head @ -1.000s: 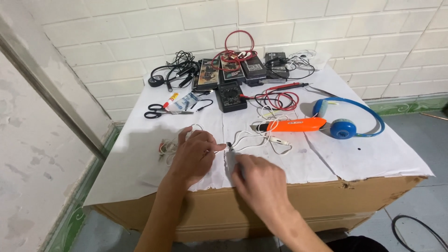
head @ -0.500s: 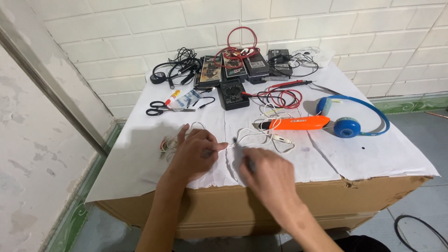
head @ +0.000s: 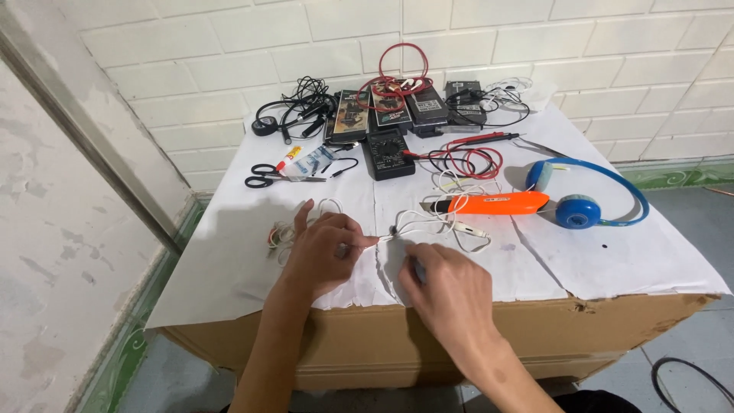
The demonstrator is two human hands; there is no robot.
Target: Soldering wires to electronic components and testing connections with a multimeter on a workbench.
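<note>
My left hand [head: 325,254] rests on the white paper and pinches a thin white earphone wire [head: 397,233] between thumb and fingers. The wire runs right to a tangle of white cable [head: 451,222] beside an orange utility knife [head: 493,203]. More of the cable, with a bit of red and green in it, lies bunched under my left hand's far side [head: 279,233]. My right hand [head: 447,289] lies just right of the left, its fingers curled around a small grey object [head: 419,269] that is mostly hidden.
The paper covers a cardboard box [head: 367,344]. Blue headphones [head: 581,205] lie at the right. A black multimeter [head: 388,153] with red leads [head: 468,160], scissors [head: 264,177], a glue tube [head: 290,158], small boxes [head: 386,111] and black cables [head: 294,115] sit by the brick wall.
My right hand has drawn slightly right and away from the left, so a short stretch of white wire now shows between them. The left hand stays put.
</note>
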